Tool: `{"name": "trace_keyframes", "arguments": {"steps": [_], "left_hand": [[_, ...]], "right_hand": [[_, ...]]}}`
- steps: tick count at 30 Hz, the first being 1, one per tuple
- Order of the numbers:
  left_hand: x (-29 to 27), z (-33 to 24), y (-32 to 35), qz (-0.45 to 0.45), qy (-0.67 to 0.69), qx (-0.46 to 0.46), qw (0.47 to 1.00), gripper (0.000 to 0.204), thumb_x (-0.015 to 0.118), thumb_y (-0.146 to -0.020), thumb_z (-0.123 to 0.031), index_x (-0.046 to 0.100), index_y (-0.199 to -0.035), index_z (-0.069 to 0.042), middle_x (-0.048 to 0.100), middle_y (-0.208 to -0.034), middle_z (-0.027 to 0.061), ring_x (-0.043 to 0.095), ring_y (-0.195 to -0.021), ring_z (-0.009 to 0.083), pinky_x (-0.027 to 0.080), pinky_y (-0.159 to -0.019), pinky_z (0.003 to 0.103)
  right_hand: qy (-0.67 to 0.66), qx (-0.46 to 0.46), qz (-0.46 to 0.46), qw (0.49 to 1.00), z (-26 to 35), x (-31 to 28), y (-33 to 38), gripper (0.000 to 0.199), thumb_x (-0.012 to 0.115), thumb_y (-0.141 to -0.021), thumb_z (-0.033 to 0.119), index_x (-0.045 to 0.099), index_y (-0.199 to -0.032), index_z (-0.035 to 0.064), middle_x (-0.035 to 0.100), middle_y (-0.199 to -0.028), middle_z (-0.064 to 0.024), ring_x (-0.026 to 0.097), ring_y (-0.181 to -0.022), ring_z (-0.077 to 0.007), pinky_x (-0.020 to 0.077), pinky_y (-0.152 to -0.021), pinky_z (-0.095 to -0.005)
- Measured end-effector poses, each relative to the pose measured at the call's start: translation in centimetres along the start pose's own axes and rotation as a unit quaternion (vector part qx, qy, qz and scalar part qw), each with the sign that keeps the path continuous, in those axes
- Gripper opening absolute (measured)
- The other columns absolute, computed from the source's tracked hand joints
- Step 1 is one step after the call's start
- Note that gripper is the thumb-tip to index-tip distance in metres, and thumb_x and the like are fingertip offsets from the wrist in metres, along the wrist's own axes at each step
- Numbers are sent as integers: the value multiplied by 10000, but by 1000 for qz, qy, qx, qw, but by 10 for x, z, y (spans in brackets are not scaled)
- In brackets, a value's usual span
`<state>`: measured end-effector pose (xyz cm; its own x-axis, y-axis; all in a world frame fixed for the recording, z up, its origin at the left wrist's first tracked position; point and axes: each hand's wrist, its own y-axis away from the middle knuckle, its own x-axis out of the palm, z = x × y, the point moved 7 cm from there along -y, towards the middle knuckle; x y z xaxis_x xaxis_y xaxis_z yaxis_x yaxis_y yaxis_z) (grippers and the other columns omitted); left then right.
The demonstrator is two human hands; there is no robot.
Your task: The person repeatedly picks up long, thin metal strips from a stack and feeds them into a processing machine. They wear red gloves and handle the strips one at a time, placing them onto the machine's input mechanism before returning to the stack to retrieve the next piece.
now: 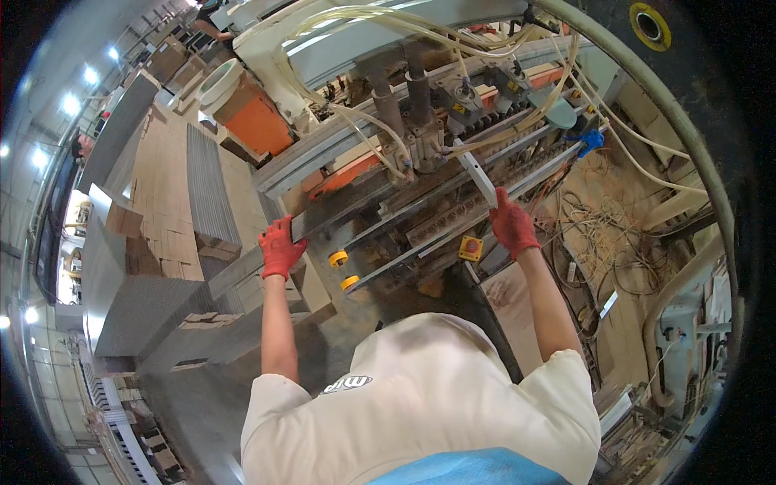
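Observation:
My right hand (513, 226), in a red glove, closes round the near end of a flat light-grey bar (475, 171). The bar's far end reaches toward the metal clamp head of a machine (422, 149). Further left, my left hand (281, 247), also red-gloved, has its fingers spread and the thumb held apart. It is at the end of a long dark-grey strip (343, 208) that runs toward the machine; whether it touches the strip I cannot tell. Between my hands, metal rails (428, 236) with yellow end rollers (349, 283) slant across the machine bed.
Tall stacks of grey-edged panels (214, 194) stand at the left. An orange bin with a white rim (246, 109) is behind them. A red stop button on a yellow box (470, 248) sits near my right hand. Hoses (638, 137) hang at the right; cables (594, 234) tangle over sawdust.

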<state>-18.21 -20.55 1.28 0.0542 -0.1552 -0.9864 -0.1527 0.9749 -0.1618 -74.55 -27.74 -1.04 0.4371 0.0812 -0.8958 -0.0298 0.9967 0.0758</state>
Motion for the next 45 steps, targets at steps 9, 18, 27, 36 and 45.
{"name": "trace_keyframes", "arguments": {"steps": [9, 18, 27, 36, 45], "left_hand": [[3, 49, 19, -9, 3, -25, 1000, 690, 813, -743, -379, 552, -1362, -218, 664, -1226, 72, 618, -1177, 294, 370, -1045, 575], [1, 53, 18, 26, 6, -36, 999, 656, 814, -727, -359, 582, -1323, -216, 668, -1241, 71, 617, -1182, 293, 378, -1024, 567], [5, 53, 34, 57, 78, -35, 995, 691, 779, -696, -280, 601, -1349, -139, 658, -1319, 94, 604, -1237, 315, 429, -1053, 503], [-1, 26, 122, 49, 135, -72, 987, 639, 819, -675, -334, 609, -1255, -169, 687, -1204, 89, 630, -1168, 330, 444, -992, 496], [-19, -3, 197, 64, 88, -137, 985, 726, 876, -666, -289, 591, -1319, -148, 639, -1306, 117, 587, -1247, 339, 427, -1042, 524]], "right_hand": [[13, -28, -27, 999, -1, 1, -4, 565, 579, -974, 321, 431, -1485, 131, 710, -1027, -273, 682, -955, -486, 533, -809, -588], [-47, -36, -20, 998, -3, -5, 2, 499, 569, -1003, 337, 482, -1434, 103, 719, -985, -263, 704, -853, -469, 548, -733, -566], [-651, 23, 150, 744, -24, 1, 15, 338, 630, -1036, 304, 549, -1255, 59, 629, -924, -57, 714, -687, -208, 609, -544, -370], [-699, 78, 94, 705, -52, 15, 4, 301, 678, -1000, 375, 579, -1089, 106, 627, -817, -41, 707, -668, -196, 580, -541, -337], [-503, 47, -33, 863, -98, 24, -32, 491, 724, -972, 367, 505, -1276, 51, 682, -863, -72, 710, -771, -186, 553, -659, -347]]}}
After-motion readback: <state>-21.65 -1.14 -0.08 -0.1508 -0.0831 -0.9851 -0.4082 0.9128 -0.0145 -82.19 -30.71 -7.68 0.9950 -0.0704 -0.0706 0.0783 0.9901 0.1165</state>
